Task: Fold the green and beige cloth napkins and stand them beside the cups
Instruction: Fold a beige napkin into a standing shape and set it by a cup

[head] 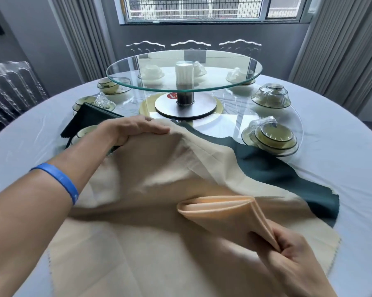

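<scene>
Beige napkin [159,211], lying over the green napkin [277,168] at the table's [341,129] near edge: right hand [298,260] is pinching its pleated corner, left hand [135,127] is pressing flat-fingered on the far fold; pleats likely need keeping even and taut.

Of the hands, the left [135,129] lies flat, fingers straight; the right [292,254] pinches closed.

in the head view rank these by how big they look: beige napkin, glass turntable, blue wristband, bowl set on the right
1. beige napkin, though it lies nearest the camera
2. glass turntable
3. bowl set on the right
4. blue wristband
</scene>
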### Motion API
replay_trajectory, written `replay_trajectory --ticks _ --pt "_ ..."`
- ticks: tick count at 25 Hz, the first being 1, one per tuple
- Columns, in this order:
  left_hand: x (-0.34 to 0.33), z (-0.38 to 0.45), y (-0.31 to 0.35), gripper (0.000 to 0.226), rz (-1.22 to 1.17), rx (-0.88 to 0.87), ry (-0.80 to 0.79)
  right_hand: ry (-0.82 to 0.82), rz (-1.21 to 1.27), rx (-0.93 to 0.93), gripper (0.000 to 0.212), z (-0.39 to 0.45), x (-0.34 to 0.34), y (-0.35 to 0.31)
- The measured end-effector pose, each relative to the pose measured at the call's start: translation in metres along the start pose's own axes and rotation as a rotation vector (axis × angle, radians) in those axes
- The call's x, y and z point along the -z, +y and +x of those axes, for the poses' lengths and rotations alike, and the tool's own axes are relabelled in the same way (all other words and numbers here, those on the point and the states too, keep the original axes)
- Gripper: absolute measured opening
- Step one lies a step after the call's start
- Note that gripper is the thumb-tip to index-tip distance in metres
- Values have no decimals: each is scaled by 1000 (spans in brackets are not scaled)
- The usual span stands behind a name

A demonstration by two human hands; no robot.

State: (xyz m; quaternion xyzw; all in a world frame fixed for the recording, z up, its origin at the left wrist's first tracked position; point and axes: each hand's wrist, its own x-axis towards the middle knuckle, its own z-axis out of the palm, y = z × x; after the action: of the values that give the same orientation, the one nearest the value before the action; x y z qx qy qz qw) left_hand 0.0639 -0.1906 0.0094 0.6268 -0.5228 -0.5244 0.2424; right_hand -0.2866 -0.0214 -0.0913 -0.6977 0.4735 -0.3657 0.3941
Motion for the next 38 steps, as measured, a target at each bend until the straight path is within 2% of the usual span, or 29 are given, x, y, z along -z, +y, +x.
replay_trajectory --ticks 2,6,8,11,13,16,18,20,21,22,24,25,26,27,29,31,33,34,35,38 --pt "-5 -21 1 21 -102 -101 -32 110 79 31 9 -4 12 -20" --pt "-24 -74 -2 30 -179 -201 -195 332 250 43 3 -9 40 -68" --pt "-42 -106 -11 44 -176 -187 -296 402 279 60 4 -9 50 -94" --pt "-70 -142 -36 52 -194 -104 -424 419 249 122 25 2 56 -125" --pt "-86 -152 -60 51 -239 -63 -456 419 223 157 27 14 52 -136" --pt "-101 -150 -99 45 -283 7 -314 336 183 161 8 29 29 -143" --pt "-101 -143 -120 39 -260 25 -274 309 143 132 11 37 7 -140" --pt "-96 -138 -136 34 -118 -30 -318 280 72 99 15 46 -19 -133" --pt "-95 -139 -139 37 31 -61 -301 266 24 80 13 50 -32 -128" --pt "-94 -141 -142 41 220 -77 -213 266 -33 65 13 56 -46 -124" --pt "-96 -145 -139 46 551 -129 156 319 -174 36 12 68 -75 -119" --pt "-97 -148 -133 47 596 -220 333 347 -232 19 12 74 -90 -120" --pt "-98 -147 -128 49 534 -336 446 368 -273 -1 14 81 -106 -121" --pt "-98 -144 -124 53 431 -430 478 382 -309 -15 17 88 -121 -122" --pt "-98 -133 -116 60 322 -515 412 378 -381 -31 25 102 -148 -118" --pt "-98 -118 -114 59 326 -490 357 294 -384 -73 33 110 -164 -111" --pt "-95 -108 -119 40 327 -433 388 174 -378 -114 48 110 -170 -101" --pt "-93 -103 -123 27 327 -420 443 140 -425 -107 50 107 -170 -97" --pt "-91 -99 -127 18 343 -409 500 122 -500 -88 46 104 -168 -92" --pt "-93 -93 -134 11 460 -385 638 81 -734 -42 31 95 -163 -88"
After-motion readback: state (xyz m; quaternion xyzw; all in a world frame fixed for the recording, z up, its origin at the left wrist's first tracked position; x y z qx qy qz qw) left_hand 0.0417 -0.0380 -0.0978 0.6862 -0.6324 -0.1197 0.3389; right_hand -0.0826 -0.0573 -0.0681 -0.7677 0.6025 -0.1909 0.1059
